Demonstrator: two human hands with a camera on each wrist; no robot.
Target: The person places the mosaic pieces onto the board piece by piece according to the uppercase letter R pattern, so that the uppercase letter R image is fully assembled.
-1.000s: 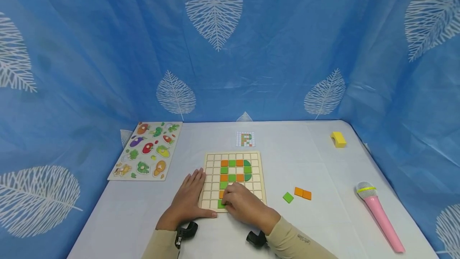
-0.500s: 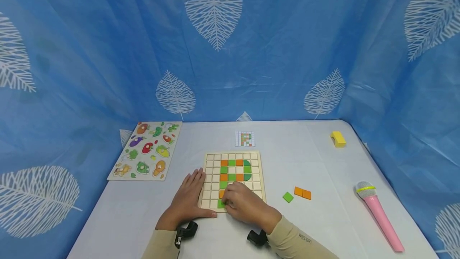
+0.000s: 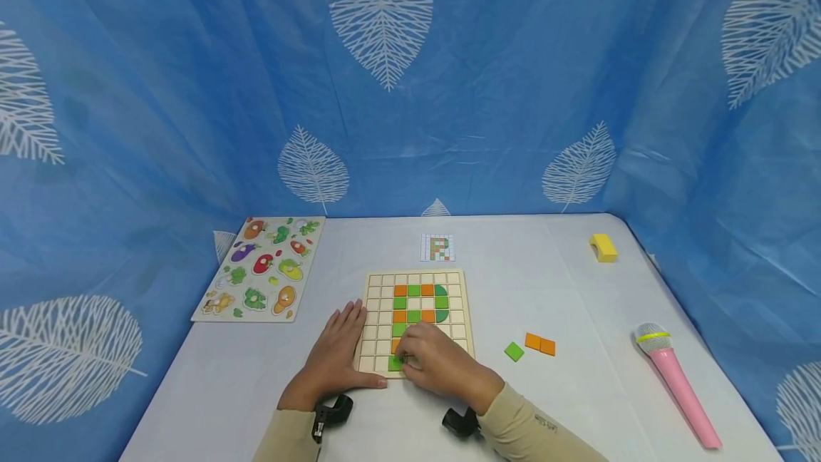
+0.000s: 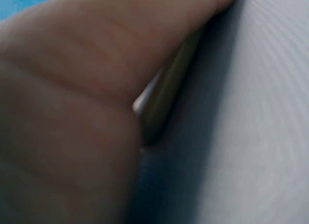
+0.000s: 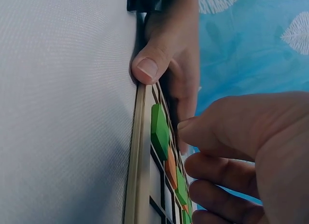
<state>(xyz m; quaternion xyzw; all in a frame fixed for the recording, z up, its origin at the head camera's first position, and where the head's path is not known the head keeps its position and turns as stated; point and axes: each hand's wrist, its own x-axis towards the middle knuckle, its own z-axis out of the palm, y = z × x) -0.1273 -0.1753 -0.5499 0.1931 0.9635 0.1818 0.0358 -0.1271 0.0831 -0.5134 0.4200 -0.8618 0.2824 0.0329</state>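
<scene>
In the head view, a wooden grid board [image 3: 468, 330] holds orange and green tiles in a letter-like pattern. My left hand [image 3: 333, 351] rests flat along the board's left edge, its thumb at the front left corner. Bent fingers of my right hand [image 3: 432, 362] are at a green square tile [image 3: 394, 363] in the front row. Seen from the right wrist, that green tile [image 5: 159, 130] sits a little raised in the grid, and a thin gap shows between it and the loosely bent fingers [image 5: 212, 132]. The left wrist view is mostly the left palm [image 4: 72, 113] and thumb.
Right of the board lie a loose green tile [image 3: 514, 351] and two orange tiles [image 3: 540, 344]. A pattern card [image 3: 438, 248] is behind it. A vegetable puzzle board [image 3: 263, 269] lies at left; a yellow block [image 3: 603, 249] and a pink toy microphone [image 3: 680, 383] at right.
The left hand holds its place on the board. My right hand has shifted very slightly right at the front green tile, uncovering a little more of it.
</scene>
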